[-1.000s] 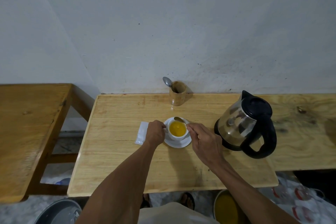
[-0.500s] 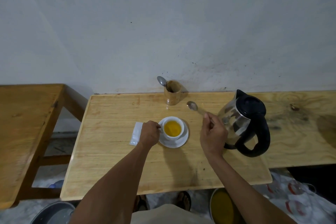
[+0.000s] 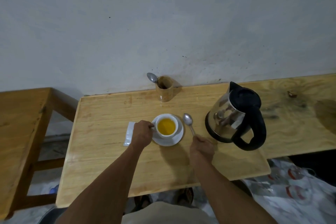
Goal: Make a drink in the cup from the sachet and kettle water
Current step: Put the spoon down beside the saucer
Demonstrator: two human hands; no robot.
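A white cup [image 3: 167, 116] full of orange-yellow liquid stands on a white saucer [image 3: 179, 136] mid-table. My left hand [image 3: 142, 133] grips the cup's handle on its left side. My right hand [image 3: 201, 146] holds a metal spoon [image 3: 188, 121] by the handle's end, the bowl pointing away, just right of the saucer and close to the tabletop. The white sachet [image 3: 129, 133] lies flat left of my left hand, partly hidden by it. The steel kettle [image 3: 234, 114] with black lid and handle stands to the right.
A wooden holder [image 3: 164, 91] with a second spoon [image 3: 152, 77] stands by the wall behind the cup. The light wooden table [image 3: 101, 151] has a darker table [image 3: 20, 123] to its left. Plastic-wrapped items [image 3: 294, 187] lie on the floor at the right.
My right hand has taken the spoon out of the cup, swung it up toward the kettle, then lowered it beside the saucer. My left hand stays on the cup handle.
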